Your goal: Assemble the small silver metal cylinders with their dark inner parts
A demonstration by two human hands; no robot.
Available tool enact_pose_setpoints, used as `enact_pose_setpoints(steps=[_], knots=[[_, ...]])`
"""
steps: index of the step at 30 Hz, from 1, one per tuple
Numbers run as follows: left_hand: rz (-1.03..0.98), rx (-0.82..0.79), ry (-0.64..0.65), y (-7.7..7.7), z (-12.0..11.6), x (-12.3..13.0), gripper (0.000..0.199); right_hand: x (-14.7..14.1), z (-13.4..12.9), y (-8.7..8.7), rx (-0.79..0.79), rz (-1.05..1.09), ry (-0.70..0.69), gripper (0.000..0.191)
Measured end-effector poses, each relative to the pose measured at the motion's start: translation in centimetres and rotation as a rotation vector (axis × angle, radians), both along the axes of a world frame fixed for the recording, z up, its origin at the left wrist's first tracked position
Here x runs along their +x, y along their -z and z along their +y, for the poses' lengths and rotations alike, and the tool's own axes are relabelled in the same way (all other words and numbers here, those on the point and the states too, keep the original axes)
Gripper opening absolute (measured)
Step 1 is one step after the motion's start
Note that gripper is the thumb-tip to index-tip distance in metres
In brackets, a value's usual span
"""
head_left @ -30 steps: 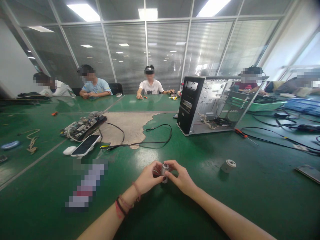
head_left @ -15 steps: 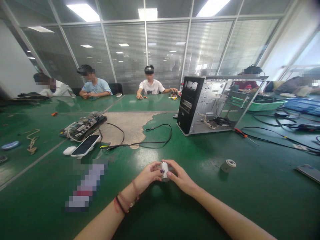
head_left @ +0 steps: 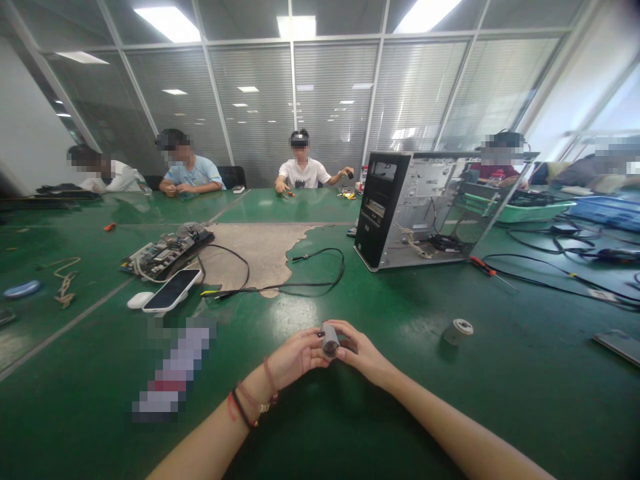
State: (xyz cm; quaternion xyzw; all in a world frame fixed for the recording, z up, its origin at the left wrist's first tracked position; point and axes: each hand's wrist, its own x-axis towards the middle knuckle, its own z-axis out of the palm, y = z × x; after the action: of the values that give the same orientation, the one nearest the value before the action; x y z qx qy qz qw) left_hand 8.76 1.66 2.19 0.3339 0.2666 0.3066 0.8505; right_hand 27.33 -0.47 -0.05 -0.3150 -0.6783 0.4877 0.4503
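My left hand (head_left: 306, 351) and my right hand (head_left: 361, 350) hold a small grey metal cylinder (head_left: 329, 341) between them, just above the green table. Its round end, with a darker middle, is tipped toward me. The left fingers grip its left side, while the right thumb and fingers close on its right side. A second metal cylinder (head_left: 457, 332), with a pale ringed top, stands on the table to the right of my hands, apart from them.
An open computer case (head_left: 420, 207) stands beyond my hands to the right, near an orange-handled screwdriver (head_left: 483, 266). On the left lie a circuit board (head_left: 167, 252), a phone (head_left: 173, 291) and a black cable (head_left: 320, 285). Several people sit around the table.
The cylinder has been turned in my hands, so its end now faces me more. My left thumb has moved up along it. Across the table, a person's hand has lifted.
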Motion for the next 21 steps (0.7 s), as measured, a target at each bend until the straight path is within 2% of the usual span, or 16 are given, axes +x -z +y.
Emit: enact_pose_setpoints(steps=[7,21], knots=[[-0.053,-0.080,0.051,-0.29,-0.04,-0.05,0.016,0.28,0.08,-0.44,0.001,-0.062,0.018,0.043],[-0.018,-0.169,0.074,-0.39,0.09,-0.04,0.022,0.24,0.20,-0.57,0.039,-0.150,0.054,0.044]])
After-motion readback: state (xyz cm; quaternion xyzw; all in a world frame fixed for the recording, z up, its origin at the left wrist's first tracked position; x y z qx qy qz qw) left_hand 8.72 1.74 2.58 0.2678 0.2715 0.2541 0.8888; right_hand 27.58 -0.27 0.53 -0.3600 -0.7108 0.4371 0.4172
